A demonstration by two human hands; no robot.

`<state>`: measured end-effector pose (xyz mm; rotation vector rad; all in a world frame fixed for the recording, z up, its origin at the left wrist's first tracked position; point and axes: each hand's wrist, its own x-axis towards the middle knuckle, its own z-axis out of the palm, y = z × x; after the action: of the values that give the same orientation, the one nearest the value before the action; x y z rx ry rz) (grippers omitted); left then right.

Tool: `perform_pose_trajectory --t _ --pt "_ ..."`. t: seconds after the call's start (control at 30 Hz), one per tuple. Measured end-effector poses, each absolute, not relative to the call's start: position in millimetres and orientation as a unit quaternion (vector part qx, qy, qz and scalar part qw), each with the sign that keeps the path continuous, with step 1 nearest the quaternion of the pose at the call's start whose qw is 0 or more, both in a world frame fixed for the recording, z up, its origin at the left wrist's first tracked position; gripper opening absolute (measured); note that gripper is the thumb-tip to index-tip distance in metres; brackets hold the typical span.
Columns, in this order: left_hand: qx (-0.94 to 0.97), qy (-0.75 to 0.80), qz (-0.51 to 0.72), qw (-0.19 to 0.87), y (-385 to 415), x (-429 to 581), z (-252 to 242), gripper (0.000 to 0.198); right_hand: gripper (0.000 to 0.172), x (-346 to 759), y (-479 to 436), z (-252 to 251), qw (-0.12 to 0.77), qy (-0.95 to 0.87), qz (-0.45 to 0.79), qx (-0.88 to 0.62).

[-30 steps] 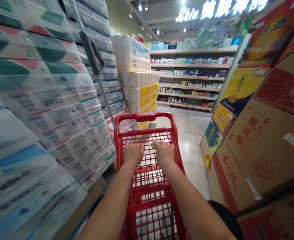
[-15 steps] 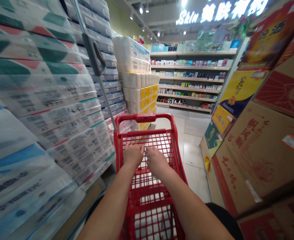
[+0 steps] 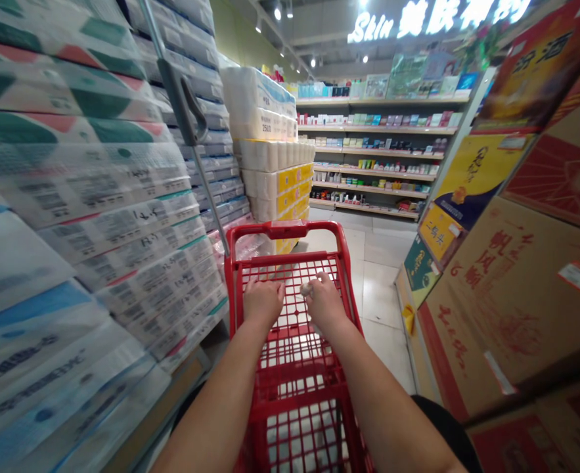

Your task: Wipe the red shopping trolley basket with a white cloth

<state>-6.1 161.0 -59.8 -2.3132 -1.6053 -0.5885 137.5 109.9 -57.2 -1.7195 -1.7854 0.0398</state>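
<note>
A red shopping cart [image 3: 346,276] with a mesh grid stands in front of me, its top bar at the far end. My left hand [image 3: 263,302] is over the left part of the grid, back up, with its fingers curled. What is under those fingers is hidden. To its right, apart from it, my right hand [image 3: 326,306] is over the right part of the grid, fingers closed. A small pale thing [image 3: 306,289] shows at its thumb side, too small to name. I cannot tell whether either hand touches the grid.
Tall stacks of wrapped paper packs [image 3: 136,217] line the left, with a metal pole with a grey handle [image 3: 176,98] before them. Toilet roll packs [image 3: 270,157] stand beyond. Printed cartons [image 3: 496,295] are piled on the right. Stocked shelves [image 3: 373,154] end the tiled aisle [image 3: 378,295].
My right hand has moved right, away from my left hand, and a small pale thing now shows at its thumb side. My left hand and the cart stay nearly in place.
</note>
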Motion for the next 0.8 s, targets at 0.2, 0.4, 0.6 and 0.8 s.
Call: perform_pose_trajectory --t 0.2,0.4,0.6,0.8 --pt "-0.796 -0.556 -0.195 0.141 160.9 -6.1 -60.1 0.047 0.024 128.7 113.8 -65.1 0.278 -0.771 -0.007 -0.573" --pt "-0.796 -0.559 -0.191 0.133 159.1 -6.2 -58.3 0.046 0.032 126.1 116.7 -66.7 0.3 -0.725 -0.035 -0.618" --pt "-0.795 -0.562 -0.197 0.121 158.4 -6.5 -57.5 0.044 0.031 134.1 121.8 -62.3 0.318 -0.703 -0.017 -0.636" --pt "-0.797 -0.562 -0.186 0.12 159.3 -6.0 -57.4 0.045 0.041 129.5 120.2 -63.8 0.297 -0.75 0.005 -0.59"
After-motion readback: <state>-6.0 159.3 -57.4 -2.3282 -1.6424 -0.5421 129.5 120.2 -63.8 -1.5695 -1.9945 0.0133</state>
